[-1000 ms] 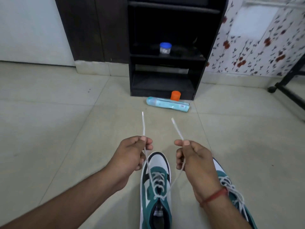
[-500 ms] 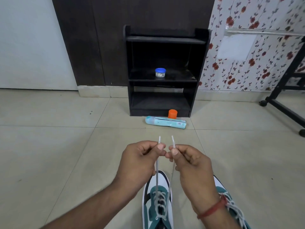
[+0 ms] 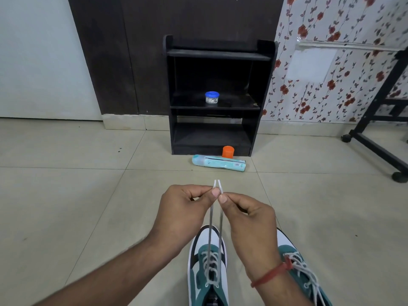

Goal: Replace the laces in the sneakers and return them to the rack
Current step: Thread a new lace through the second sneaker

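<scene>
Head view. Left hand (image 3: 183, 214) and right hand (image 3: 249, 221) meet above the toe of the near sneaker (image 3: 208, 268). Each grip is a thumb-and-forefinger pinch grasping one end of the white lace (image 3: 215, 226). The two tips stand side by side just above the pinches, almost touching. Below the grips both strands run taut down to the eyelets, which look threaded partway up.

Judgement: this is the evening-up step. Done well: keep equal pull on both strands, match the tips level, and correct any difference by feeding slack through the lowest crossing, not by tugging one end.

The second sneaker (image 3: 302, 274) lies under the right wrist, its laces loose. The rack (image 3: 217, 56) stands well beyond the grips, against the wall.
</scene>
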